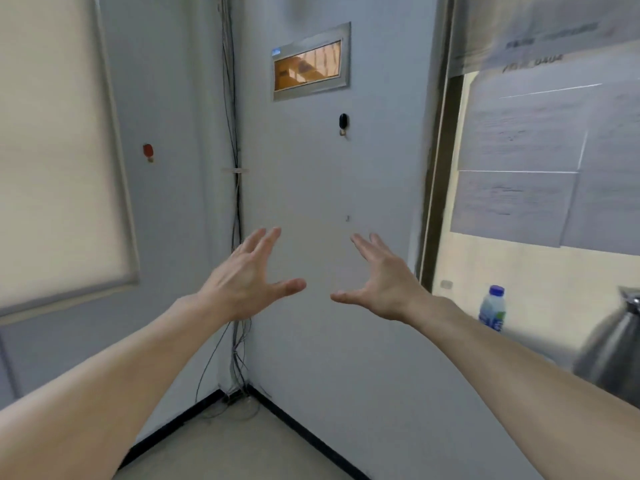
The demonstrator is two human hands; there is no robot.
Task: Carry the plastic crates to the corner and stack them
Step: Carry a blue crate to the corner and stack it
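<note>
No plastic crate is in view. I face a room corner (239,389) where two pale grey walls meet above a beige floor with black skirting. My left hand (247,277) is held out in front of me, fingers spread, holding nothing. Level with it, about a hand's width to the right, my right hand (377,282) is also spread and holds nothing. Both palms face forward and down toward the corner.
Loose cables (237,202) run down the corner seam to the floor. A small window panel (308,64) sits high on the right wall. At right stand a water bottle (492,308) and a metal kettle (613,351), blurred. A blind (52,150) covers the left wall.
</note>
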